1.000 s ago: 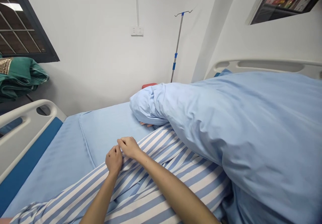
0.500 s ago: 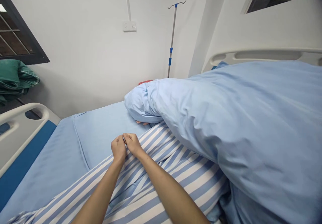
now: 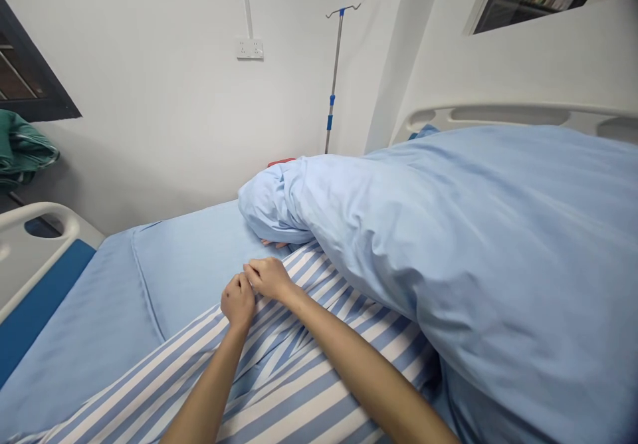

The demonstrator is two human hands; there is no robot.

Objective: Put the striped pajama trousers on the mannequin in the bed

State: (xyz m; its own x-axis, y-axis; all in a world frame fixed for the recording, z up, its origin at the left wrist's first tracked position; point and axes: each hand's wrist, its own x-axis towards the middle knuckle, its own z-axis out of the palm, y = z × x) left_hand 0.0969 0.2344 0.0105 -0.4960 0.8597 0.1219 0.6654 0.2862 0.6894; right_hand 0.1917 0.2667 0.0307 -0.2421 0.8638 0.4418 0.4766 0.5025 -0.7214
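My left hand (image 3: 238, 299) and my right hand (image 3: 268, 277) are side by side, nearly touching, both with fingers curled closed. They grip the far edge of blue-and-white striped pyjama trousers (image 3: 329, 364), which lie across the bed. Most of my fingertips are hidden from view. Right of my hands, a light blue quilt (image 3: 448, 231) is bunched up over the upper end of the trousers. Fingers of another person's hand (image 3: 274, 243) peek out from under its left end.
The bed's blue sheet (image 3: 189, 251) lies beyond my hands. A pale bed-end board (image 3: 70, 221) stands at left, another board (image 3: 488, 113) behind the quilt. An IV pole (image 3: 335, 65) stands by the wall. Green cloth (image 3: 24, 151) hangs at far left.
My view has turned slightly right. Both hands have shifted a little to the right along the trousers, and my right hand has risen slightly. The quilt stays in place.
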